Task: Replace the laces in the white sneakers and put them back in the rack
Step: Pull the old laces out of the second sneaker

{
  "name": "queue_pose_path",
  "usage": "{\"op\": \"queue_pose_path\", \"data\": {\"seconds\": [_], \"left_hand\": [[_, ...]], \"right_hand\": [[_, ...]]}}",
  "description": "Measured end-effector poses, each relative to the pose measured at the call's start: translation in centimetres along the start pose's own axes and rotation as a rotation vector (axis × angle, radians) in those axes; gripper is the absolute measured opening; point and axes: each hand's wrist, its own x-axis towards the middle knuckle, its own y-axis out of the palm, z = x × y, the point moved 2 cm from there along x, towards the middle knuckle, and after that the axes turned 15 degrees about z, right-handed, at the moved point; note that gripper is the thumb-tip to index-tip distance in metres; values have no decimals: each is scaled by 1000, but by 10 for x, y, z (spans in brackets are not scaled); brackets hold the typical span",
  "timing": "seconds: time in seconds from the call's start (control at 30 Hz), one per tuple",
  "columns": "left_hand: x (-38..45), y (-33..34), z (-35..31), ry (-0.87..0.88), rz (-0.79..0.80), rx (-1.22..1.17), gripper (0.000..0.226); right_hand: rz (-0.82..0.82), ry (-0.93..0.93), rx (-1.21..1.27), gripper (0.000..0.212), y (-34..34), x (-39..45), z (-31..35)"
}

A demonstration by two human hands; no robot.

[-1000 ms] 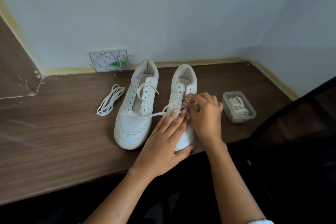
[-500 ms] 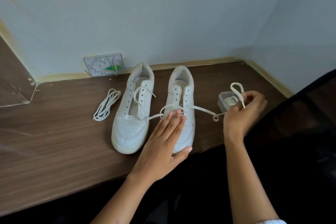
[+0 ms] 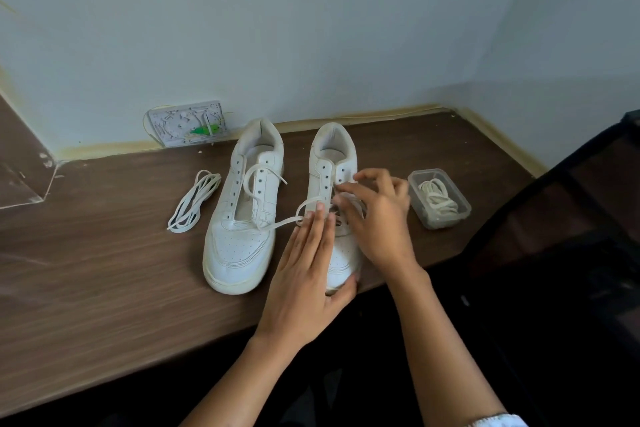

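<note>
The right-hand sneaker point(image 3: 330, 163) is being steadied on the wooden desk point(image 3: 104, 270), its long axis running from the toe at the near edge to the heel by the wall. Its toe is being pressed by the left hand point(image 3: 304, 274), fingers flat and straight. The lace point(image 3: 304, 206) is being worked at the mid eyelets by the right hand point(image 3: 375, 215), fingers curled; whether the lace is being pinched cannot be told. The right hand is lying nearer those eyelets. The other sneaker point(image 3: 242, 218) is sitting just beside, half laced.
</note>
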Motion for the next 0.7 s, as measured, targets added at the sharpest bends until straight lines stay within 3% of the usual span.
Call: {"op": "queue_pose_path", "data": {"seconds": [0.2,0.4,0.6,0.7], "left_hand": [[4,6,-1,56,-96,20,71],[3,8,-2,45,-143,23,67],[3,11,0,52,-156,18,70],[3,12,-1,7,-144,37,73]], "right_hand": [[23,-19,-50,15,5,0,4],[-4,28,196,7,4,3,0],[51,290,936,18,-23,-4,-16],[-134,201,617,6,-21,-5,-13]]}}
